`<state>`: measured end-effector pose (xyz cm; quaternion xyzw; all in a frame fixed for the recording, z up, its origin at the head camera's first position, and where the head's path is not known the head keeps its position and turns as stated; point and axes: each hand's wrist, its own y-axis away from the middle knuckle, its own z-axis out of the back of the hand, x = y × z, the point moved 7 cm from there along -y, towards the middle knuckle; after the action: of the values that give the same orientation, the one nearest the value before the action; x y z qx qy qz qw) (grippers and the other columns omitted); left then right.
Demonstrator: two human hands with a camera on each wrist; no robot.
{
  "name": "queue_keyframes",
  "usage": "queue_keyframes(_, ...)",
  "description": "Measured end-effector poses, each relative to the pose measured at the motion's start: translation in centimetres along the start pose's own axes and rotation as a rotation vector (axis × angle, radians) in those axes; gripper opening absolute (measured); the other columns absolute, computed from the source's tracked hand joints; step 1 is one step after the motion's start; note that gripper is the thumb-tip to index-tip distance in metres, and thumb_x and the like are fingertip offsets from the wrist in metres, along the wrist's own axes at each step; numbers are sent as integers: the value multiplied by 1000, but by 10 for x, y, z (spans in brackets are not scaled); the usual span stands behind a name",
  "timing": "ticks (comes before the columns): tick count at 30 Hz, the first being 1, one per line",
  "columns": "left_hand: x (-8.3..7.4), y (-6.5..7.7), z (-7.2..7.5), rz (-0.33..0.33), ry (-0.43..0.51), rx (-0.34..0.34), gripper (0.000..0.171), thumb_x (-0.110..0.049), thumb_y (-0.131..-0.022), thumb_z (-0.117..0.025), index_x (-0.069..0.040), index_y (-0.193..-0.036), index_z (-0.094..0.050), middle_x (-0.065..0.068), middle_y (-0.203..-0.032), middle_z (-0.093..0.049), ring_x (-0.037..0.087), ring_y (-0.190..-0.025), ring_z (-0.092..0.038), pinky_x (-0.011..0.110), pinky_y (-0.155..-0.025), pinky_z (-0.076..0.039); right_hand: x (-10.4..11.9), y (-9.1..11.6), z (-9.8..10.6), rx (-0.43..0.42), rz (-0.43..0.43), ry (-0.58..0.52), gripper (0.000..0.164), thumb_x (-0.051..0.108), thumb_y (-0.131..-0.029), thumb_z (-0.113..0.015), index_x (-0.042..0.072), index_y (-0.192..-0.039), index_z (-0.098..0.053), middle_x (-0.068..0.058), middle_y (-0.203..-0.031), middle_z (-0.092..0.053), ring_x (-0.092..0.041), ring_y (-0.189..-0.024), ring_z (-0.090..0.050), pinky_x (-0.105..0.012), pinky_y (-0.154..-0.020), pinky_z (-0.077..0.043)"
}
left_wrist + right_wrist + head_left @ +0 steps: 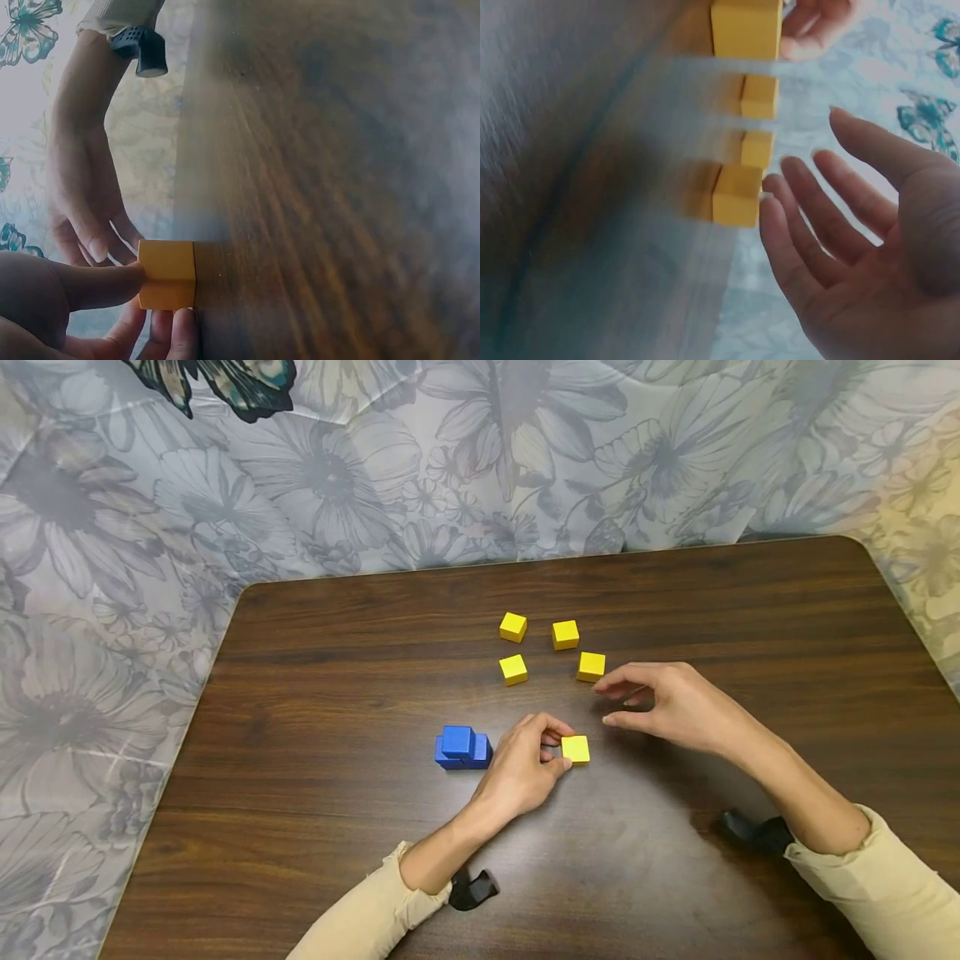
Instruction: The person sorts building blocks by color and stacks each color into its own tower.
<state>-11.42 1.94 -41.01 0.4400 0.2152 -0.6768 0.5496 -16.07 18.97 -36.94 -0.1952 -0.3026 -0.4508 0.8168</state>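
My left hand (525,764) pinches a yellow cube (576,750) between thumb and fingers, low at the table. The left wrist view shows the thumb against one face of this cube (166,274) and fingertips beneath. My right hand (671,703) is held with fingers loosely bent and parted from the thumb, nothing between them. Its fingertips are right by another yellow cube (591,667), also seen in the right wrist view as the nearest cube (737,196) to the fingers. Left of my left hand sits a small stack of blue cubes (459,747), one on top of the others.
Three more yellow cubes stand farther back: one at the far left (513,627), one beside it (566,635) and one nearer me (513,670). The brown wooden table (315,693) ends at a flowered cloth (322,485) behind it.
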Motion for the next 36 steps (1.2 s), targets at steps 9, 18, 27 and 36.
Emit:
queue_keyframes(9, 0, 0, -1, 12, -22, 6, 28, -5, -87, -75, -14, -112, -66, -2, -102, -60, 11, -86, -58, 19, -76, -47, -9, -13, 12, -86, 15, 37, 29, 15, -82, -83, 11, -109, -72, -2, -105, -72, -16, -85, -69, -38, -73, -58)
queue_keyframes(18, 0, 1, 0, 9, -13, 4, 28, -5, -88, -75, -14, -112, -66, -2, -104, -61, 11, -87, -58, 19, -77, -48, -19, -25, 15, -139, -26, 26, 30, 12, -83, -82, 13, -111, -72, -2, -108, -71, -17, -85, -69, -39, -74, -57)
queue_keyframes(27, 2, -1, 0, -11, 9, 15, 27, -5, -87, -76, -15, -110, -67, -3, -104, -62, 10, -89, -60, 18, -78, -49, -34, -35, 8, -103, -108, -6, 33, 9, -83, -81, 9, -114, -70, -6, -113, -69, -24, -93, -67, -42, -80, -56)
queue_keyframes(36, 4, -3, 0, -32, 62, 29, 27, -3, -85, -77, -13, -108, -68, -2, -106, -63, 10, -94, -62, 18, -79, -52, -41, -43, 2, -51, -139, 10, 35, 11, -81, -82, 10, -114, -69, -5, -103, -71, -21, -92, -66, -35, -74, -52)
